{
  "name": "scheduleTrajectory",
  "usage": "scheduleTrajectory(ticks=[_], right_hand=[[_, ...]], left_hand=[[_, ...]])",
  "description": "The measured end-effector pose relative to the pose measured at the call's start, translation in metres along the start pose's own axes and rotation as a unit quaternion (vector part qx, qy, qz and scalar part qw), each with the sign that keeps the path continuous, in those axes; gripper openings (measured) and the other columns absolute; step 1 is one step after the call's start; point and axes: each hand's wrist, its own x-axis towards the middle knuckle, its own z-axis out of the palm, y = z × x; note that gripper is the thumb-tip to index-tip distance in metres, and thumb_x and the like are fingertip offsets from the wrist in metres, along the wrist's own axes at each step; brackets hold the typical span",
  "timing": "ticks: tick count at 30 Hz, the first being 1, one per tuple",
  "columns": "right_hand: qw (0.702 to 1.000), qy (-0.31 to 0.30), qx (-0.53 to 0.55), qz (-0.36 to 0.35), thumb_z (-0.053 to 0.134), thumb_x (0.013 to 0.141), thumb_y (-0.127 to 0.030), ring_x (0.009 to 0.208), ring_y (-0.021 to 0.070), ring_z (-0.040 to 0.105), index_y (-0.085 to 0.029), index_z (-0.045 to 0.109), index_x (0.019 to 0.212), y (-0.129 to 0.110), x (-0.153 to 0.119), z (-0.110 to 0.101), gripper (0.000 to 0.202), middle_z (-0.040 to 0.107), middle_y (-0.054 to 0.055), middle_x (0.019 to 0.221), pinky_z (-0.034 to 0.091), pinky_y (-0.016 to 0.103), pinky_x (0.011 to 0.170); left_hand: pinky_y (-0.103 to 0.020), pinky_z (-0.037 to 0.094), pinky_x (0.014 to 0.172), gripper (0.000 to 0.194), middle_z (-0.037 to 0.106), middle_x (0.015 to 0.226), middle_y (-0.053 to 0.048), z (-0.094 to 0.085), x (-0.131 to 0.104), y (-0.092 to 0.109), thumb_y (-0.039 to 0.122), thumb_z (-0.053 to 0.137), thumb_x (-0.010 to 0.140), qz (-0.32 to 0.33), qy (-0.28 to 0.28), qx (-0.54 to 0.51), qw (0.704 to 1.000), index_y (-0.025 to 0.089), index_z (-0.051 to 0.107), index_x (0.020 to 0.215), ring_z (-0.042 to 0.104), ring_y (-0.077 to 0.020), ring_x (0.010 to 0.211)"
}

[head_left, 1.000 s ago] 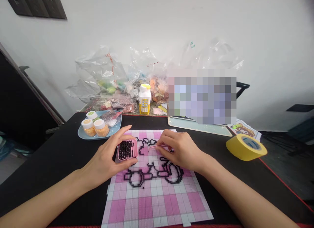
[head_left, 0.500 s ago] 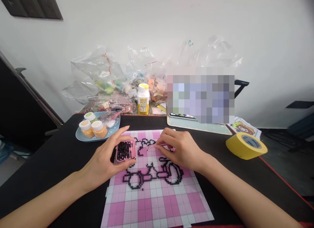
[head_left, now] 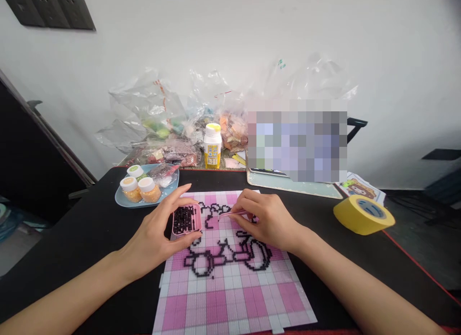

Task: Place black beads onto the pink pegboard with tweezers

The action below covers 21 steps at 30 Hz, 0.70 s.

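My left hand (head_left: 160, 229) grips a small pink tray (head_left: 197, 219) by its sides, fingers and thumb around it. Rows of black beads (head_left: 184, 221) lie in the tray. Between the thumb and fingers of my right hand (head_left: 264, 217) are pink tweezers (head_left: 230, 213), their tip pointing left, low over the pegboard. Whether the tip pinches a bead is too small to tell. Below both hands lies a pegboard (head_left: 234, 301) checked in pink, lilac and white. Black beads on it form an outline with two wheel-like rings (head_left: 260, 268); my hands cover part of it.
At the left, a blue plate (head_left: 122, 202) bears small jars (head_left: 149, 190) of beads and a bag. A white and yellow bottle (head_left: 212, 148) stands at the back before plastic bags (head_left: 151, 109). Yellow tape (head_left: 355, 217) lies on the right, near a blurred screen (head_left: 298, 148).
The whole view has shifted slightly, so everything sits a little further right. Both hands keep their grips, and the tweezers stay over nearly the same spot on the pegboard.
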Motion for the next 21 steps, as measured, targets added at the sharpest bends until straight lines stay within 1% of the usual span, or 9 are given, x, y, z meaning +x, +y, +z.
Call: scheduleTrajectory(ticks=[5,11,14,17,21], right_hand=[[1.0,0.004,0.003,-0.001,0.058,0.098,-0.027,0.064,0.0117,0.06,-0.016,0.069,0.088,-0.0003,0.0005,-0.0009,0.018,0.067,0.003,0.082,0.042,0.022,0.056],[1.0,0.022,0.014,-0.006,0.057,0.099,-0.028,0.064,0.0111,0.061,-0.016,0.068,0.088,-0.0027,0.0023,0.0,0.02,0.067,0.004,0.083,0.043,0.022,0.056],[0.999,0.029,0.025,-0.011,0.057,0.099,-0.028,0.066,0.0112,0.062,-0.016,0.068,0.087,-0.0038,0.0017,0.0023,0.02,0.067,0.003,0.082,0.043,0.022,0.057],[1.0,0.012,0.022,-0.013,0.057,0.099,-0.029,0.065,0.0115,0.061,-0.017,0.068,0.087,-0.0043,0.0004,0.0037,0.021,0.067,0.003,0.081,0.043,0.022,0.057],[1.0,-0.01,0.017,-0.003,0.056,0.099,-0.028,0.068,0.0127,0.062,-0.017,0.069,0.087,-0.0039,0.0001,0.0023,0.021,0.068,0.004,0.084,0.043,0.023,0.059]], left_hand=[[-0.04,0.053,0.102,0.079,0.071,0.12,0.001,0.001,0.0008,0.0004,0.059,0.071,0.087,-0.011,0.009,0.003,1.0,0.04,0.031,0.152,0.071,-0.0239,0.105],[-0.044,0.05,0.105,0.078,0.071,0.122,0.0,0.0012,0.001,0.0009,0.063,0.068,0.087,-0.021,0.01,0.009,1.0,0.041,0.031,0.152,0.07,-0.026,0.109],[-0.046,0.049,0.106,0.078,0.071,0.123,-0.001,0.0012,0.0004,0.0016,0.063,0.068,0.088,-0.022,0.01,0.011,1.0,0.04,0.031,0.153,0.07,-0.0267,0.109],[-0.048,0.05,0.106,0.078,0.071,0.122,-0.003,0.0012,0.0002,0.0023,0.062,0.067,0.088,-0.022,0.008,0.01,1.0,0.037,0.031,0.153,0.07,-0.028,0.109],[-0.049,0.051,0.105,0.078,0.071,0.121,-0.002,0.0006,0.0008,0.002,0.062,0.068,0.088,-0.029,0.009,0.006,1.0,0.039,0.032,0.152,0.071,-0.0285,0.108]])
